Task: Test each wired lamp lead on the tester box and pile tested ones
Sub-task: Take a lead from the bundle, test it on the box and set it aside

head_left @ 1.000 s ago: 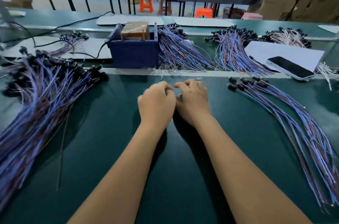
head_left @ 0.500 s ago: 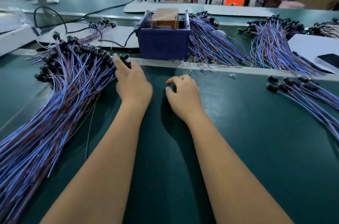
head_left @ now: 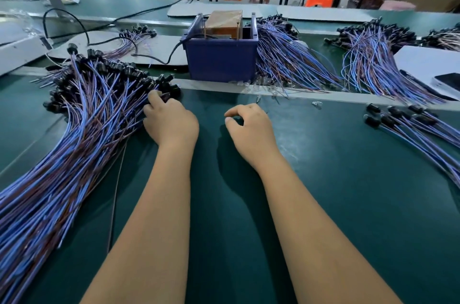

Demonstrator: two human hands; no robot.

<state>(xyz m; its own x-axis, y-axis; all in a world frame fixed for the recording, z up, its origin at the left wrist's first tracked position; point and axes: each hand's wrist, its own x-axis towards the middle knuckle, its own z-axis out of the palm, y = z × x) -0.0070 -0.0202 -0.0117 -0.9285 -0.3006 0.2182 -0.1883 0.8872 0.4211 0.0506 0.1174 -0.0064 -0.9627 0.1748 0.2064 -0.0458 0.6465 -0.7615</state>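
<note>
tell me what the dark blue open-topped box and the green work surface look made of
Dark blue open-topped box: looks like moulded plastic, matte, with a thick rolled rim and smooth even walls. Green work surface: probably a rubber or vinyl mat, smooth with a soft sheen; the light patches on it suggest this, but the look leaves it open.

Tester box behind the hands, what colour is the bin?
Dark blue: the dark blue plastic tester bin, brown block inside. Head view, the only one.

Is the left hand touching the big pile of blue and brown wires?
Touching. The head view shows the left hand with fingers curled onto black lamp ends of the big blue-and-brown wire pile.
</note>
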